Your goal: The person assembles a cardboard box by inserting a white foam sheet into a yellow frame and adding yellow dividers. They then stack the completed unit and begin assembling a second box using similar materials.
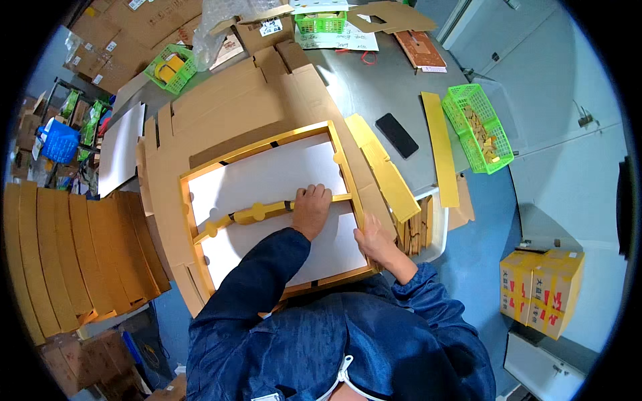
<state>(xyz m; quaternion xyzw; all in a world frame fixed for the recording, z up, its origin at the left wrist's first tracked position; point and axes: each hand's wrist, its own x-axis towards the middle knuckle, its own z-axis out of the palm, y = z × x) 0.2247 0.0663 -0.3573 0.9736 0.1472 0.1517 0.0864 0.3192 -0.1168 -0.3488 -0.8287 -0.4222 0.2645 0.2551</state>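
Note:
A shallow yellow box frame (269, 145) with a white floor lies on flattened cardboard in front of me. Across its middle runs a yellow divider strip (259, 212) with rounded tabs and dark bands. My left hand (312, 210) is closed over this strip, toward its right end, fingers curled down. The strip's right end reaches the frame's right wall. My right hand (376, 239) is closed at the outside of that wall, thumb side against its edge; its fingertips are partly hidden.
Flat yellow strips (382, 167) and a black phone (397, 136) lie right of the frame. Beyond them is a green basket (487, 159) of small yellow pieces. A white bin (439, 230) holds cardboard strips below the table edge. Brown panels (80, 254) stand at left.

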